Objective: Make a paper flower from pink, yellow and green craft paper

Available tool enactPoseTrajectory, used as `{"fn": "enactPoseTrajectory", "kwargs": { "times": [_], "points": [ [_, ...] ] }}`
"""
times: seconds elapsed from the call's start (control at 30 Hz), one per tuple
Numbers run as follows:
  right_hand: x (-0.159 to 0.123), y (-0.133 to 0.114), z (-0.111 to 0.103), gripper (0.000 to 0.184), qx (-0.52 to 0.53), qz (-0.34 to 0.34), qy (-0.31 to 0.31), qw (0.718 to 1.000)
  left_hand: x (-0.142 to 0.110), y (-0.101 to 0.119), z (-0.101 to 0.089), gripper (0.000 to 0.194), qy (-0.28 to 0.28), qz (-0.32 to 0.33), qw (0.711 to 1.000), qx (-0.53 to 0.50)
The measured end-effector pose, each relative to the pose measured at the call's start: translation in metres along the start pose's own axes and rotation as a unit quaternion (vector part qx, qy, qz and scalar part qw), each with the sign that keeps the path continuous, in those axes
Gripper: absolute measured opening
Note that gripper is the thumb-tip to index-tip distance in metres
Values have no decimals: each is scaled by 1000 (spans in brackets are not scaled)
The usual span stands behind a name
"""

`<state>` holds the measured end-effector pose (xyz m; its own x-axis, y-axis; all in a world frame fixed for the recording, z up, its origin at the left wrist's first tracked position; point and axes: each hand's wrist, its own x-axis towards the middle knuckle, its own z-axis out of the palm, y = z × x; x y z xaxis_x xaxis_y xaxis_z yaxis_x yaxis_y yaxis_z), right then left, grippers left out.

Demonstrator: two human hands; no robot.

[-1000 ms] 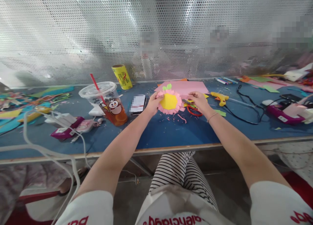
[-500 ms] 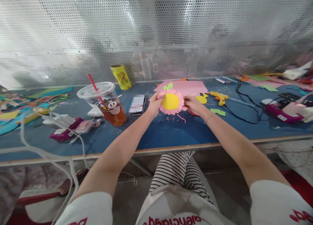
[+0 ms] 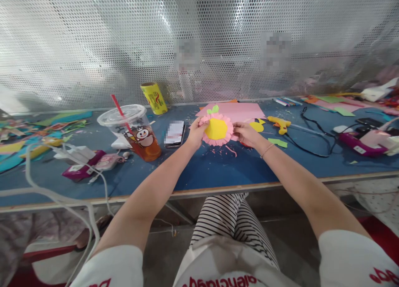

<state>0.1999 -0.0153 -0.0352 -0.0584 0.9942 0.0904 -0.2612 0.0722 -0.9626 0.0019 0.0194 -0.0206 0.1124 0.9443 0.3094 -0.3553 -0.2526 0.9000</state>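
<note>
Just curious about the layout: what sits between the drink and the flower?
In the head view, the phone lies between the drink and the flower; then comes the left hand, gripping the flower's edge.

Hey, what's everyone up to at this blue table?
One person's left hand grips the left edge of a pink paper flower with a yellow centre, while the right hand has its fingers at the right edge. Behind it lies a pink sheet. A yellow glue gun lies off to the right; a phone and a drink cup are on the left.
</note>
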Motion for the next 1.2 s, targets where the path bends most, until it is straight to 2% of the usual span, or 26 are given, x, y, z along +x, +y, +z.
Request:
{"fn": "enactPoseTrajectory", "kwargs": {
  "times": [0.37, 0.73, 0.93, 1.2],
  "points": [
    [-7, -10, 6, 24, 36, -11, 43, 998, -5, 6, 5, 31, -1, 15, 1000, -13],
    [-8, -12, 10, 23, 69, -57, 11, 996, -3, 3, 5, 34, 23, 15, 1000, 2],
    [-10, -13, 10, 24, 88, -46, -3, 995, -1, 0, 3, 33, 38, 16, 999, -1],
    [-10, -14, 12, 21, 76, -58, 28, 995, -5, 3, 9, 31, 30, 20, 999, -2]
  ]
}}
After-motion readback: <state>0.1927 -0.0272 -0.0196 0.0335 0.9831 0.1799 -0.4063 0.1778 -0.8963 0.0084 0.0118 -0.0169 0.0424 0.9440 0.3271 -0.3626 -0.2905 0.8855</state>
